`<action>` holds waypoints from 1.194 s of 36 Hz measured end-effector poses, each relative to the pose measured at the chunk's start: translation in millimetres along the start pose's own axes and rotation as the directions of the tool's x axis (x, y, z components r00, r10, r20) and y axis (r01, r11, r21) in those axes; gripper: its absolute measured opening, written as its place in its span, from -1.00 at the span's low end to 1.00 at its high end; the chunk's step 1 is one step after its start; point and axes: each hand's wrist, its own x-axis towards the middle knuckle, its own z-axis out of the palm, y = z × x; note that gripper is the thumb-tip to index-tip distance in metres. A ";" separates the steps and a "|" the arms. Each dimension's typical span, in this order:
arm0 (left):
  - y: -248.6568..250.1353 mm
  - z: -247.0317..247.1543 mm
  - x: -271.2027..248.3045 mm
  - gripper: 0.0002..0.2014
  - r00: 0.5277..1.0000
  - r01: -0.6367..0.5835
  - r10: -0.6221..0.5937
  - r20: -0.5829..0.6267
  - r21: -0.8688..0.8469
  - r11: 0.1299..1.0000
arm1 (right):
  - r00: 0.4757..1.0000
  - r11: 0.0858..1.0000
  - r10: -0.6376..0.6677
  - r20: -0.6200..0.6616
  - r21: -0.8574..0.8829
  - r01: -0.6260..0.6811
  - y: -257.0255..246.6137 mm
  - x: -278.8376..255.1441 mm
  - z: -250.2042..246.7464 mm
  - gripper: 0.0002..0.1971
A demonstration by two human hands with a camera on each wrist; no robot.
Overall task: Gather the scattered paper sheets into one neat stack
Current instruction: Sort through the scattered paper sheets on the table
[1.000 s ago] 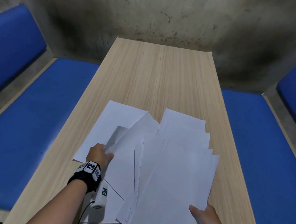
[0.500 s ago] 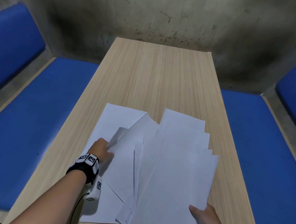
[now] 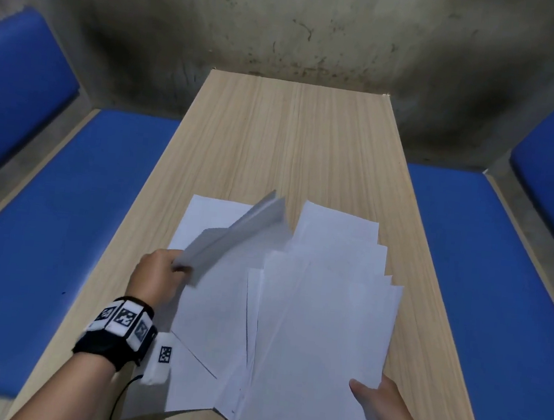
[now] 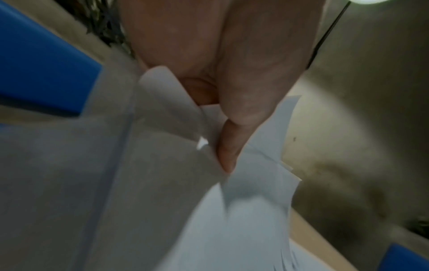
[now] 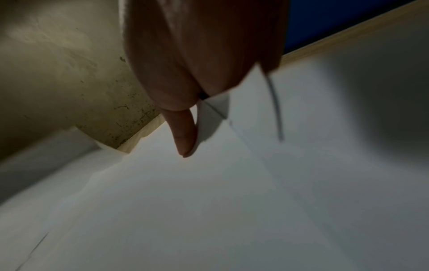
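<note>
Head view: my left hand [image 3: 155, 279] pinching a lifted sheet [image 3: 232, 236], my right hand [image 3: 380, 406] gripping the fanned stack [image 3: 318, 332] on the table [image 3: 292, 137], far half bare; left wrist: thumb [image 4: 228, 146] clamping paper; right wrist: thumb [image 5: 183, 132] atop sheets, no writing legible.

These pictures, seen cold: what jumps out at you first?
A fan of white paper sheets spread over the near end of a pale wooden table, between blue benches. The left hand pinches a lifted sheet at the fan's left side, and the right hand grips the fan's near right corner.
</note>
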 end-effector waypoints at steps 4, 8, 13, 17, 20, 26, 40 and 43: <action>17.8 -37.5 -23.2 -0.66 0.986 -0.148 0.144 -0.084 -0.033 0.989 | 1.000 0.999 -0.020 0.002 -0.033 0.020 -2.8 -2.2 0.5 -0.78; 28.4 -73.4 -39.3 -0.90 0.950 -0.246 0.226 -0.214 -0.072 0.966 | 0.999 0.997 -0.045 -0.008 -0.067 0.044 -5.7 -4.7 1.4 -0.78; 37.3 -102.4 -46.4 -0.79 0.938 -0.240 0.151 -0.311 -0.270 0.933 | 1.000 0.997 -0.005 0.012 -0.077 0.006 -3.3 -2.5 -0.6 -0.76; 40.8 -95.6 -49.0 -0.89 0.968 -0.143 0.015 -0.249 -0.504 0.852 | 1.000 0.997 0.001 0.030 -0.071 0.002 1.7 3.0 -2.5 -0.67; 38.6 -73.7 -52.1 -0.88 0.985 -0.052 -0.048 -0.164 -0.557 0.829 | 1.000 0.999 0.013 0.027 -0.035 -0.012 0.0 0.4 -0.1 -0.67; 51.9 6.3 -79.7 -0.90 0.990 0.117 -0.060 0.125 -0.528 0.841 | 0.999 0.999 0.038 0.005 0.029 -0.038 0.0 -1.2 -0.9 -0.68; 16.6 136.0 -117.5 -0.57 0.908 0.268 -0.034 0.417 -0.517 0.813 | 0.994 0.996 -0.084 -0.074 -0.011 0.083 1.5 -1.9 4.0 -0.78; 14.5 130.0 -104.7 -0.56 0.934 0.226 -0.032 0.354 -0.520 0.824 | 0.995 0.993 -0.094 -0.040 -0.082 0.091 0.5 -4.5 -0.4 -0.72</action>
